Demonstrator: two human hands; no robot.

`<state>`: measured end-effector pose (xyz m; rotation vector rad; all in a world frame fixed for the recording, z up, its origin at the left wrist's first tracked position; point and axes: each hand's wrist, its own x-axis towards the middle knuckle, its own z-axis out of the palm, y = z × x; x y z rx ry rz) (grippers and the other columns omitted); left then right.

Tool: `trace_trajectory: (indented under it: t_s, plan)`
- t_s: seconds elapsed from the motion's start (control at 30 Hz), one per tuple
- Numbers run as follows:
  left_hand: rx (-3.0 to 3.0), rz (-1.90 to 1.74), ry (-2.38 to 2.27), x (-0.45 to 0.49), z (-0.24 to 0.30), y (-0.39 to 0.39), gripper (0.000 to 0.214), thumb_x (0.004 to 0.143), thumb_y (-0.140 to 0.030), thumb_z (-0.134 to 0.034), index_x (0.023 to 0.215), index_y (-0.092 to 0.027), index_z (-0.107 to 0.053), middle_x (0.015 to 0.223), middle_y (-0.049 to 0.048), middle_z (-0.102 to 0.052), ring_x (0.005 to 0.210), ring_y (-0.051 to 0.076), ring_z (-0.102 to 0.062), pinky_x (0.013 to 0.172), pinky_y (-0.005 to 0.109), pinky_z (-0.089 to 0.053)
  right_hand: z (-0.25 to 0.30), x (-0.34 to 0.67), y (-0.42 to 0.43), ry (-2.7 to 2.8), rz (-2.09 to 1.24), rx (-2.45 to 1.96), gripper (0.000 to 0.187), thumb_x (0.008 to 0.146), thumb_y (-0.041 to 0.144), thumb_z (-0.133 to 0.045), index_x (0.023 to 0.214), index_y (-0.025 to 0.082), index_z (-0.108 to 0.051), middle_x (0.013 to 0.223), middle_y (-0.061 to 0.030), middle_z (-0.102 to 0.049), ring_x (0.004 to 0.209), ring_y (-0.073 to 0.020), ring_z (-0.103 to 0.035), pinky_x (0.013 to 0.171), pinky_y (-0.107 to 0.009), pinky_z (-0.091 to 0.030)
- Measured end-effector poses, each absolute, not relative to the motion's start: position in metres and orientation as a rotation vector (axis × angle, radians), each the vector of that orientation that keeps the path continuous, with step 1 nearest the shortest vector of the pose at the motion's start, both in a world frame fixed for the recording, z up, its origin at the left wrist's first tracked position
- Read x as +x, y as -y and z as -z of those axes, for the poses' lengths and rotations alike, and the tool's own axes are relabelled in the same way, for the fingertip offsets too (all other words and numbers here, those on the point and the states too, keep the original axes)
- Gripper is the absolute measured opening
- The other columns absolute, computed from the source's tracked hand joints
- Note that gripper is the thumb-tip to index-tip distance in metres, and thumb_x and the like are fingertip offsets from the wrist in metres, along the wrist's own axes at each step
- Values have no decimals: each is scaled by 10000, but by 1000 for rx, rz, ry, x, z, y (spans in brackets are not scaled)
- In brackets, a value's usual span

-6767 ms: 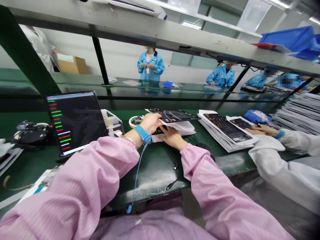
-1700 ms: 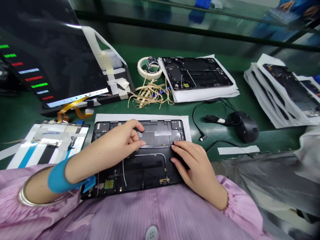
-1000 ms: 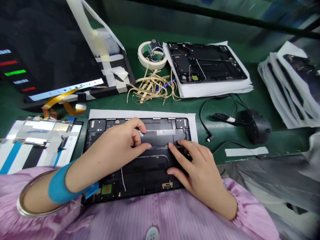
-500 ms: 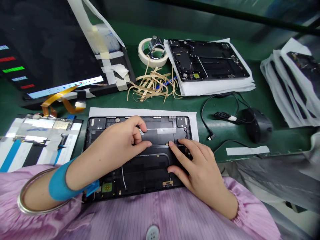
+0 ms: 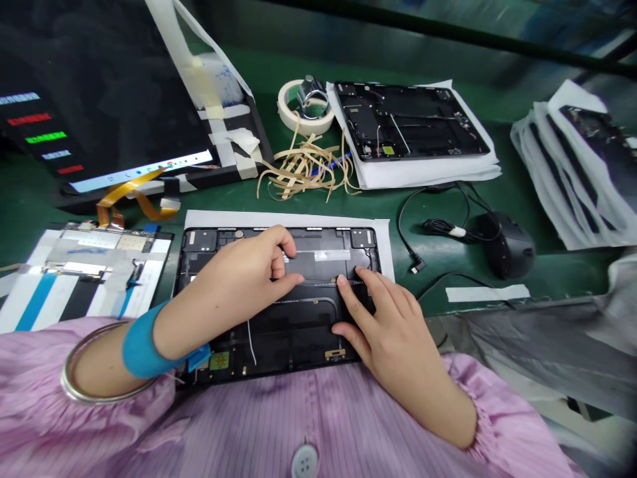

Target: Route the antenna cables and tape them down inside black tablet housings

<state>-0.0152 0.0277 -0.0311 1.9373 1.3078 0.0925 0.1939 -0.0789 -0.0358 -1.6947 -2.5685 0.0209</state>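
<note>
While the tablet shell (image 5: 298,325) lies beneath both, the left grip (image 5: 239,282) pinches closed — the right grip (image 5: 391,328) presses flat, open.

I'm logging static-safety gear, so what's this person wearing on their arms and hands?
Both hands are bare, no gloves: left hand, right hand. The left sleeve and right sleeve are pink with fine stripes. The left wrist carries a wide blue wrist strap and, behind it, a thin silver bangle.

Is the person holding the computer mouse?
No, the mouse lies alone on the green table while the left hand and right hand rest on the open tablet.
</note>
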Motion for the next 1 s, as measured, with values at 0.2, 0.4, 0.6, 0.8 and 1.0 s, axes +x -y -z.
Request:
trace_trajectory:
  t_s: [0.2,0.4,0.6,0.8,1.0]
  plan:
    - [1959,-81,-1302,-14,27,-28,255,756,-378,-616,902,-236,-462,635,-62,-588,572,138,-558,540,262,-359,36,183,78,2559,-20,-1638,528,885,437,-513,1301,113,-520,1405,-259,-384,1306,-369,-353,988,-520,-383]
    - [1984,-111,-1270,-15,26,-28,243,757,-362,-609,902,-226,-471,658,-50,-604,599,148,-567,547,261,-360,33,196,83,2407,-2,-1708,445,895,463,-485,1192,158,-616,1434,-219,-372,1354,-358,-289,1009,-541,-348]
    - [1998,-138,-1237,-15,27,-29,238,757,-353,-613,900,-214,-483,668,-37,-608,598,152,-566,537,256,-359,30,200,85,2279,59,-1843,380,914,415,-469,1116,160,-665,1387,-210,-443,1330,-361,-335,984,-537,-368]
    - [1856,-112,-1165,-23,19,-34,239,767,-304,-616,951,-208,-498,674,-42,-623,609,142,-599,551,249,-408,31,176,74,2453,-38,-1622,418,900,436,-490,1166,146,-635,1421,-224,-397,1341,-352,-320,1015,-531,-349]
    - [1867,-95,-1203,-34,4,-29,246,753,-223,-633,976,-202,-533,842,-5,-664,677,151,-629,621,273,-447,36,177,74,2466,-35,-1592,399,896,373,-520,1193,122,-616,1384,-239,-432,1310,-361,-364,997,-534,-379]
